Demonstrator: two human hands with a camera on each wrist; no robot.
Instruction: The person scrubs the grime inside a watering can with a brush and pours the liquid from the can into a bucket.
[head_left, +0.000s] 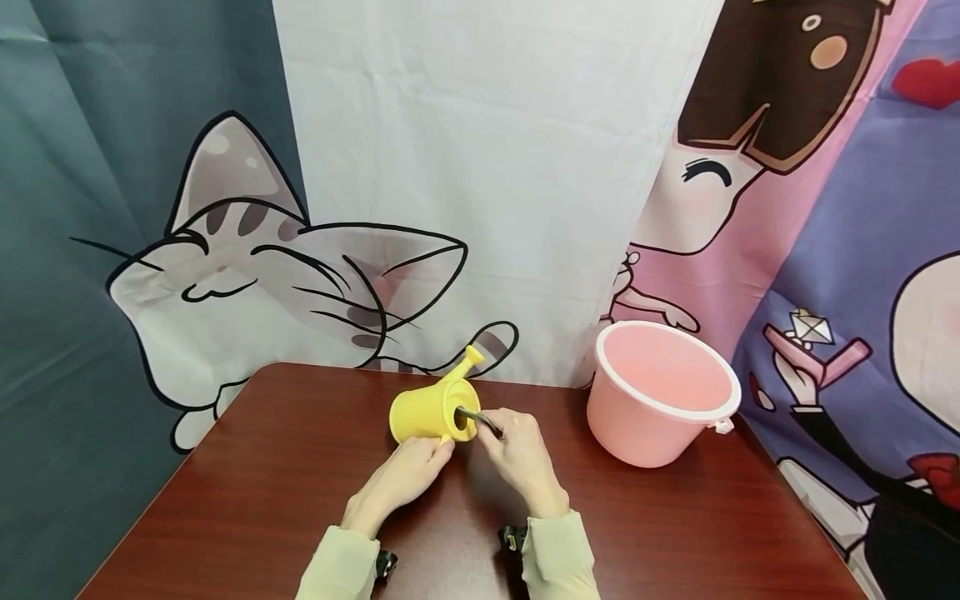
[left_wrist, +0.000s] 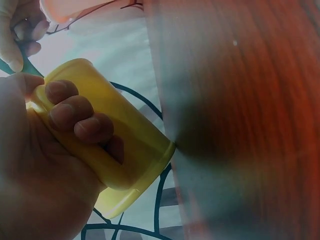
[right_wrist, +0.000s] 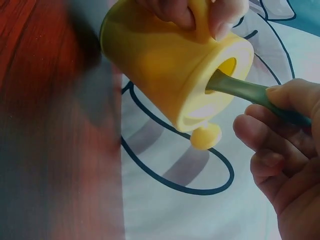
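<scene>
My left hand (head_left: 411,477) grips the handle of a yellow toy watering can (head_left: 422,412), its fingers curled through the handle in the left wrist view. The can is tipped on its side, its top opening facing right and its spout (head_left: 463,367) pointing up toward the back. With thumb and fingers, my right hand (head_left: 519,454) pinches a dark green handle (right_wrist: 245,91). The handle's far end goes into the can's opening, so whatever is at that end is hidden inside.
A pink bucket (head_left: 651,433) with a white rim stands at the back right of the brown wooden table (head_left: 247,500). Behind the table hangs a printed cloth (head_left: 480,150) with a cartoon cat and figures. Dark straps (head_left: 513,537) sit at both wrists.
</scene>
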